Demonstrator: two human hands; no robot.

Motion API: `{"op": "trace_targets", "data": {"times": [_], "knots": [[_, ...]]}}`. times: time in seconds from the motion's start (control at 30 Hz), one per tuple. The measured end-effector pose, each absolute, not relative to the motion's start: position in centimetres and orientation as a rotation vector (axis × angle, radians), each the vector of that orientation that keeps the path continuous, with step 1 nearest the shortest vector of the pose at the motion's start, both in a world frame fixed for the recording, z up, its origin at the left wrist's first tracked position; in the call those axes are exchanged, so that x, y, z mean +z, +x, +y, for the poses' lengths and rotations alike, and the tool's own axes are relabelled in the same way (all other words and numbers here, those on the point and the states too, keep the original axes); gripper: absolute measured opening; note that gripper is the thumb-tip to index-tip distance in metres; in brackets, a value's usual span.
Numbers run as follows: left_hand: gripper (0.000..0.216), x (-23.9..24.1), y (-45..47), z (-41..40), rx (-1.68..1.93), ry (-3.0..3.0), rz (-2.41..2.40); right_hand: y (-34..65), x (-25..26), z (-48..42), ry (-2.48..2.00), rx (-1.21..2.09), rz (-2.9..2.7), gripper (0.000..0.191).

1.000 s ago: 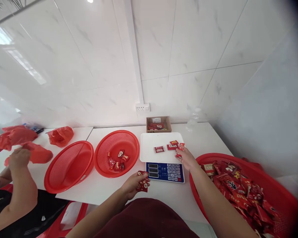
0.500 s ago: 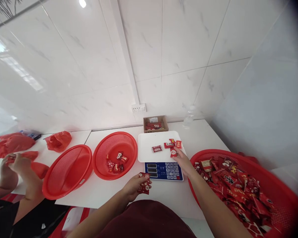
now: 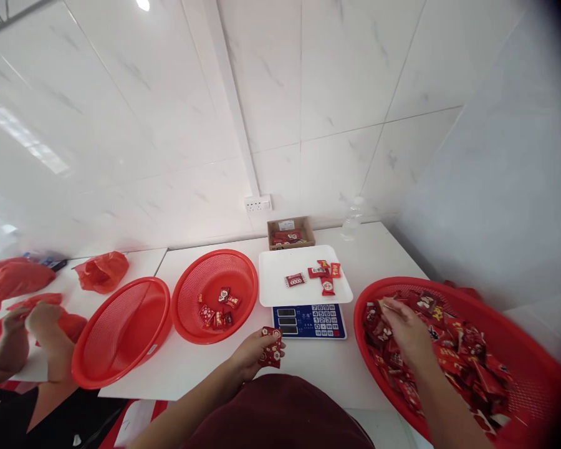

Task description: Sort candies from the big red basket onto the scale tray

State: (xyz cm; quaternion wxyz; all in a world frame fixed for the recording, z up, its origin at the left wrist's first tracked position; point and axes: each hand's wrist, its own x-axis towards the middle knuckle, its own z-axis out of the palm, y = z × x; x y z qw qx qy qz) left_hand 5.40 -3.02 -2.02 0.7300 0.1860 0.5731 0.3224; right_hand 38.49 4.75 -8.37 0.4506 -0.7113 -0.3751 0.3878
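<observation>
My left hand (image 3: pixel 253 350) is closed around a small dark red packet (image 3: pixel 271 347) printed with pale flowers, just in front of the scale. Over the near left part of the big red basket (image 3: pixel 533 380) is my right hand (image 3: pixel 406 330), its fingers pinched on a wrapped candy (image 3: pixel 381 304) of which only a tan edge shows. Red-wrapped candies (image 3: pixel 453 355) fill the basket around it. On the scale's white tray (image 3: pixel 273 262), one candy (image 3: pixel 295 280) lies apart from a loose cluster of several (image 3: pixel 326 272). The blue scale panel (image 3: pixel 303 322) sits below the tray.
Left of the scale stands a red basket (image 3: pixel 182 284) with several candies, beside a tilted red basin (image 3: pixel 86 349). Behind the tray are a cardboard box (image 3: pixel 310 232) and a clear bottle (image 3: pixel 353 218). A co-worker's hands (image 3: pixel 42 318) handle red plastic bags at far left.
My right hand has left the candy cluster on the tray and moved right, into the big basket. The left hand still holds the packet. The view has shifted slightly.
</observation>
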Motion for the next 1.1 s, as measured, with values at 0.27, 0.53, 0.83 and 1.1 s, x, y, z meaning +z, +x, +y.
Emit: {"op": "trace_targets", "data": {"times": [0.27, 0.53, 0.83, 1.1], "knots": [[0.041, -1.4, 7.1, -2.2, 0.683, 0.437, 1.280, 44.2, -14.0, 0.8, -2.066, 0.848, -1.322, 0.044], [0.037, -1.8, 6.1, -3.1, 0.696, 0.425, 1.317, 42.2, -15.5, 0.0, -2.412, 0.550, -1.710, 0.056], [0.038, -2.0, 6.1, -3.2, 0.645, 0.436, 1.307, 41.8, -16.2, -0.8, -2.422, 0.654, -1.757, 0.061], [0.036, -1.7, 5.8, -3.4, 0.681, 0.448, 1.269, 42.2, -16.0, -0.4, -2.371, 0.469, -1.919, 0.033]]}}
